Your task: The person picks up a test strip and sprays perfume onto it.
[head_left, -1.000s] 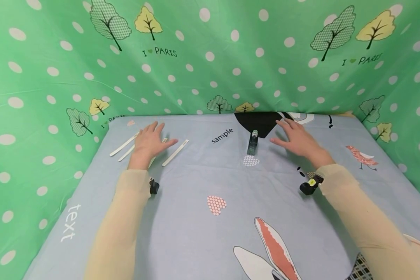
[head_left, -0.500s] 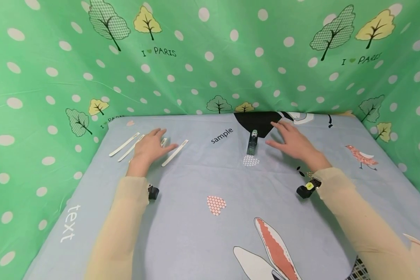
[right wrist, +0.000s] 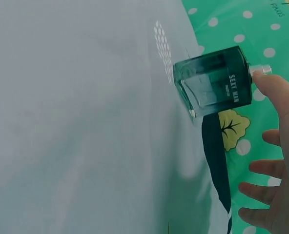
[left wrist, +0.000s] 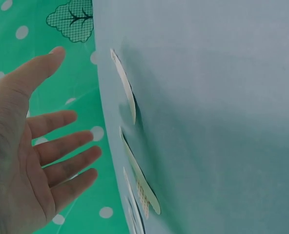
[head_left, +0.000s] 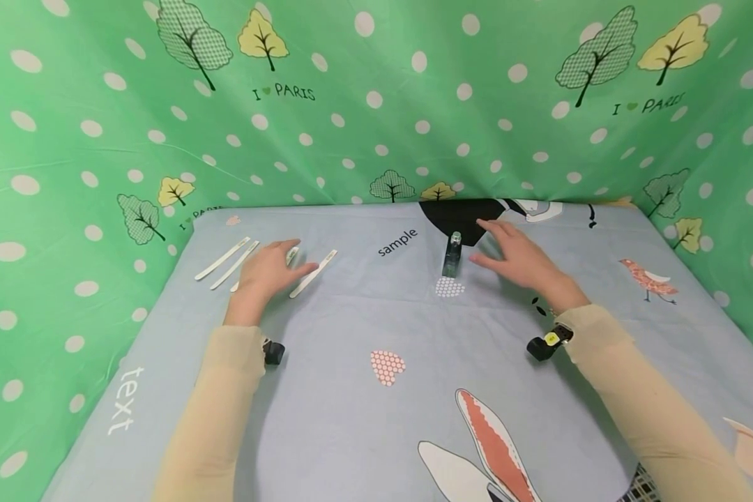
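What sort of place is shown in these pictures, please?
Probably a small indoor recording corner, though I cannot be sure: a green polka-dot sheet hangs behind a spread blue printed cloth, and a black device sits at each wrist.

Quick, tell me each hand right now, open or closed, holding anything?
Left hand: open, holding nothing, near the white strips.
Right hand: open, holding nothing, beside the green bottle.
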`<state>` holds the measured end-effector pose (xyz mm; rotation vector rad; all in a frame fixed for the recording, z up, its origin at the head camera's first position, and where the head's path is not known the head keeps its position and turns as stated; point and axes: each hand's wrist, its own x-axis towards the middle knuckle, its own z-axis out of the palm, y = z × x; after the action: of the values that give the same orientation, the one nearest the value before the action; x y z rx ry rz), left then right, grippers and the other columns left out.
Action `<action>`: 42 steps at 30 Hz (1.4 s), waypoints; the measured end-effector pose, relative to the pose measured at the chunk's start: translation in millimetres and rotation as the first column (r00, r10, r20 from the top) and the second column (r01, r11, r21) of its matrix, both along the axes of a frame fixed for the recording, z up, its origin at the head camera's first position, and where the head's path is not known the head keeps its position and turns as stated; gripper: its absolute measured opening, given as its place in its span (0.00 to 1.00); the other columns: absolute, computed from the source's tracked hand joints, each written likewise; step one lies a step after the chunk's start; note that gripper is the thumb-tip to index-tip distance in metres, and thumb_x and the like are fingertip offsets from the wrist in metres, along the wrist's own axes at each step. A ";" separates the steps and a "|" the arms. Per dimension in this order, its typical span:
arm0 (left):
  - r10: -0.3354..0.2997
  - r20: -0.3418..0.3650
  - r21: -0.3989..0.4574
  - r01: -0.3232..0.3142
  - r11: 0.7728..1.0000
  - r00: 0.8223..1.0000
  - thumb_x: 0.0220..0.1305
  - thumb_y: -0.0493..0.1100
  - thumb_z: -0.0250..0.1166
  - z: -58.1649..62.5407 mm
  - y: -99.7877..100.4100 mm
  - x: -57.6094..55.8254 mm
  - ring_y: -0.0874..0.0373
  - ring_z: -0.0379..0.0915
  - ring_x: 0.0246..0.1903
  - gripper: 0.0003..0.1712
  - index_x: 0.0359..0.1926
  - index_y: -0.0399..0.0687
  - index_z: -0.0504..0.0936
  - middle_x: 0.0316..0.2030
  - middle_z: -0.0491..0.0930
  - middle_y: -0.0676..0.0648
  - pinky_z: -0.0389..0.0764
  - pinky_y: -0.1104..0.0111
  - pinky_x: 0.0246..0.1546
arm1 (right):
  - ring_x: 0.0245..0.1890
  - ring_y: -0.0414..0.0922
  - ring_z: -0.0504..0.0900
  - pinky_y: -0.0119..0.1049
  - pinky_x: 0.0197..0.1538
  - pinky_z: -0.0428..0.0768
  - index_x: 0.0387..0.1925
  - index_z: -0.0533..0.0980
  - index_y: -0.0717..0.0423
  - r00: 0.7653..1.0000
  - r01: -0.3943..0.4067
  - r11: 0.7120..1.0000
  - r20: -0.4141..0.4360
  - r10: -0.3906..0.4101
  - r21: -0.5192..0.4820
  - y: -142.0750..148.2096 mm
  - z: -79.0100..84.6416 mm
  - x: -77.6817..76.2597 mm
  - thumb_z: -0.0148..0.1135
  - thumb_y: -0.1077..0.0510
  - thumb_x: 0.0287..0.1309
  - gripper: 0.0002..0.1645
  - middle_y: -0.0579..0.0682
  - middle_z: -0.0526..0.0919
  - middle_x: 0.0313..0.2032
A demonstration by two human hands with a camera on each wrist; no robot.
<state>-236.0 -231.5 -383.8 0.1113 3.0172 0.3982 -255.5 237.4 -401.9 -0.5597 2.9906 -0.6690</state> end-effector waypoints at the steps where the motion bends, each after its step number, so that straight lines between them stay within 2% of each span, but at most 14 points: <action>1: -0.003 0.001 -0.001 0.003 1.000 1.000 0.64 0.70 0.58 -0.6 -0.3 0.3 0.39 0.61 0.70 0.47 0.74 0.50 0.63 0.71 0.67 0.38 0.69 0.43 0.67 | 0.74 0.64 0.56 0.67 0.72 0.61 0.78 0.51 0.46 1.000 -0.002 1.000 0.000 0.002 -0.004 -0.9 -0.5 0.3 0.56 0.30 0.64 0.50 0.63 0.56 0.75; 12: -0.013 0.016 0.018 0.013 1.000 1.000 0.65 0.69 0.59 -2.5 -2.2 4.5 0.38 0.66 0.67 0.43 0.72 0.50 0.67 0.66 0.72 0.36 0.73 0.44 0.62 | 0.74 0.62 0.58 0.65 0.72 0.62 0.78 0.52 0.46 0.999 -0.027 0.999 -0.025 0.026 -0.040 -11.0 -3.0 6.2 0.59 0.32 0.63 0.50 0.60 0.58 0.75; 21: -0.010 0.015 0.094 0.009 0.996 1.000 0.64 0.65 0.63 -4.8 -3.3 10.1 0.42 0.76 0.60 0.41 0.70 0.49 0.69 0.63 0.77 0.40 0.75 0.46 0.60 | 0.74 0.62 0.58 0.63 0.73 0.61 0.78 0.52 0.49 1.000 -0.027 0.998 -0.013 0.026 -0.064 -19.5 -7.3 7.1 0.61 0.33 0.63 0.52 0.60 0.57 0.75; 25: -0.015 0.035 0.143 0.010 0.990 0.999 0.64 0.64 0.63 -7.6 -5.2 11.5 0.43 0.79 0.57 0.40 0.69 0.48 0.70 0.61 0.79 0.41 0.77 0.48 0.59 | 0.75 0.62 0.56 0.63 0.74 0.59 0.78 0.51 0.48 1.000 -0.019 0.997 0.000 0.019 -0.081 -21.2 -7.9 6.8 0.61 0.34 0.62 0.53 0.60 0.56 0.76; 32: 0.001 0.077 0.235 -0.019 0.972 0.997 0.65 0.60 0.65 -11.0 -7.4 13.4 0.43 0.79 0.57 0.36 0.66 0.46 0.73 0.58 0.81 0.40 0.79 0.50 0.58 | 0.75 0.62 0.56 0.62 0.74 0.59 0.78 0.49 0.50 1.000 -0.018 0.993 0.014 0.020 -0.118 -24.2 -7.6 7.1 0.64 0.37 0.62 0.54 0.60 0.57 0.76; 42: -0.008 0.057 0.290 -0.009 0.957 0.998 0.65 0.54 0.67 -19.8 -15.2 15.2 0.42 0.82 0.53 0.31 0.62 0.41 0.76 0.52 0.84 0.39 0.81 0.51 0.55 | 0.71 0.60 0.64 0.61 0.72 0.64 0.78 0.50 0.50 1.000 -0.008 0.987 0.000 0.008 -0.159 -27.3 -9.1 8.0 0.66 0.40 0.62 0.53 0.60 0.60 0.74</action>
<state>-220.8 -246.7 -403.6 0.1184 2.8816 0.8278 -247.5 210.1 -411.1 -0.5778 2.9501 -0.9128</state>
